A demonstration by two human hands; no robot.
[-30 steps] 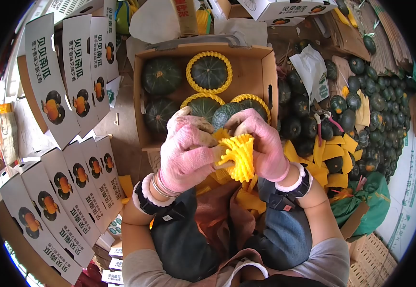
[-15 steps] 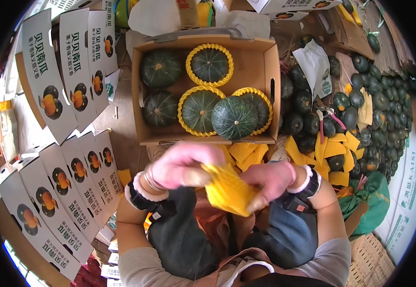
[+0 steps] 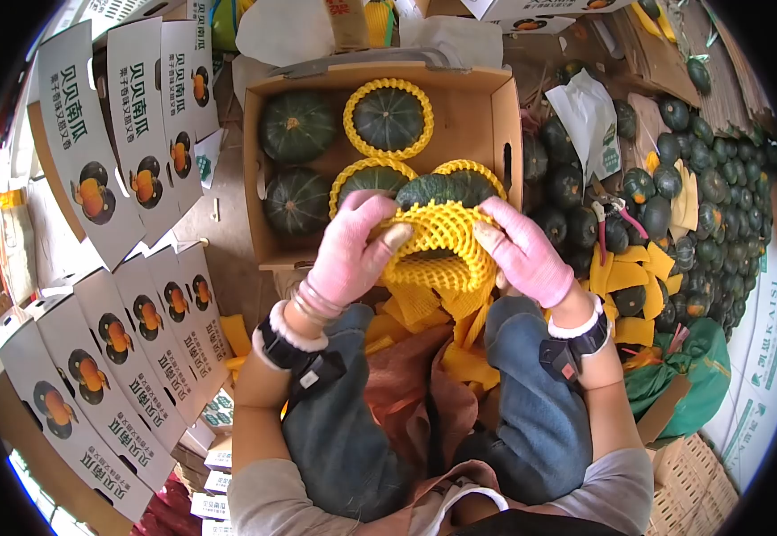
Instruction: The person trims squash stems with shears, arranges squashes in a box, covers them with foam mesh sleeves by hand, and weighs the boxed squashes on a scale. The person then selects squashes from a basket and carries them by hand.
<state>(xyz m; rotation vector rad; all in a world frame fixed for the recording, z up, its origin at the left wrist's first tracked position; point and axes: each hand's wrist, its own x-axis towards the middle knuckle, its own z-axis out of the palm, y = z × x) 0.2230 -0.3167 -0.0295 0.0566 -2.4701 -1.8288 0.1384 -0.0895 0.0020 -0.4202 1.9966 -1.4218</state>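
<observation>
My left hand (image 3: 353, 250) and my right hand (image 3: 530, 257), both in pink gloves, grip opposite sides of a yellow foam net sleeve (image 3: 438, 230). Stretched wide between my fingers, the sleeve hangs over the near edge of an open cardboard box (image 3: 464, 121). Just beyond it a dark green pumpkin (image 3: 429, 188) shows only its top; the sleeve hides the rest. In the box, two bare pumpkins (image 3: 297, 125) sit on the left. Pumpkins ringed with yellow netting (image 3: 388, 116) sit at the back and along the near side, the near ones partly covered.
Loose yellow sleeves (image 3: 411, 304) lie between my knees and the box. Printed white cartons (image 3: 94, 375) stand at the left. To the right are a large pile of pumpkins (image 3: 714, 188), pink-handled clippers (image 3: 616, 210) and a green bag (image 3: 697, 375).
Both hands have moved forward to the box's near edge and farther apart. The yellow sleeve, folded flat before, is now spread open in front of the loose pumpkin.
</observation>
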